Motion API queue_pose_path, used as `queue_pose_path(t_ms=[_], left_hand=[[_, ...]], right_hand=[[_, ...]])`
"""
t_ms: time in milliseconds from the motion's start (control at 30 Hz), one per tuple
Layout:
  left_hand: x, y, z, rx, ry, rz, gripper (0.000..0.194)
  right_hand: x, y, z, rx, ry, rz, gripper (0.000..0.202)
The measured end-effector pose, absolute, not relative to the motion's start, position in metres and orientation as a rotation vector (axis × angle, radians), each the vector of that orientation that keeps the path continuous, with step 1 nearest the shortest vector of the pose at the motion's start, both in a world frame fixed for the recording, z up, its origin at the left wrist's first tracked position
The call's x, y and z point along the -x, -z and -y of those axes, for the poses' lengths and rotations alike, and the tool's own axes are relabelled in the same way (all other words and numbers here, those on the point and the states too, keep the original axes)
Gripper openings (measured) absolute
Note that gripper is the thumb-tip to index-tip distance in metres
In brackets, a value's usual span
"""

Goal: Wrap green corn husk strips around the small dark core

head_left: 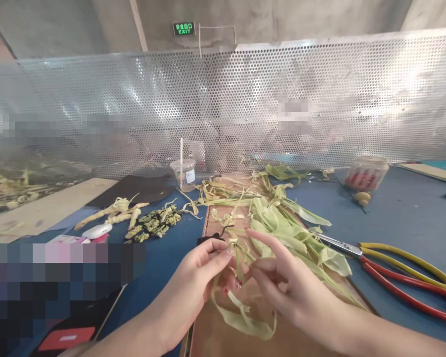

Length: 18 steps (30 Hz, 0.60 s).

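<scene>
Brown board (223, 344) underlies leaf strips (240, 265) hanging lengthwise from the left hand (206, 267).

Green lit sign (184, 29) reading "EXIT" beneath the Chinese characters "安全出口", mounted high beyond the perforated metal panel (245, 99).

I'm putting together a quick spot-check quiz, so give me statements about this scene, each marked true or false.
1. The left hand pinches green leaf strips. True.
2. The right hand holds the scissors. False: the scissors lie on the blue tabletop.
3. The scissors have one yellow handle and one red. True.
4. The cup with a straw lies on its side. False: it stands upright.
5. The exit sign has green lettering. True.
</scene>
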<state>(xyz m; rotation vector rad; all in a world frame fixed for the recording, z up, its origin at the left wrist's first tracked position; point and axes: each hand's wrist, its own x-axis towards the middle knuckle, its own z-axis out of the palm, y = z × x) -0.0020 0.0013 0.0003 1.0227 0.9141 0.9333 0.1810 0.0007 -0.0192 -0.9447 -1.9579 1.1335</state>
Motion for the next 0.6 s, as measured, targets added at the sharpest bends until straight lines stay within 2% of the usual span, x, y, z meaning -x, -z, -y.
queue_pose_path(t_ms=[133,333,433,600], left_hand=[[0.001,-0.002,-0.001,-1.001,-0.912,-0.859,0.016],[0.001,0.000,-0.002,-0.989,-0.949,-0.828,0.016],[0.003,0.001,-0.002,-1.022,-0.921,-0.868,0.018],[0.006,0.001,-0.002,-1.067,-0.911,-0.903,0.020]], right_hand=[[-0.179,0.021,0.003,0.897,-1.120,2.035,0.052],[-0.174,0.018,0.001,0.849,-1.490,1.651,0.015],[-0.175,0.020,-0.004,0.837,-1.550,1.585,0.018],[-0.178,0.020,-0.009,0.934,-1.465,1.633,0.018]])
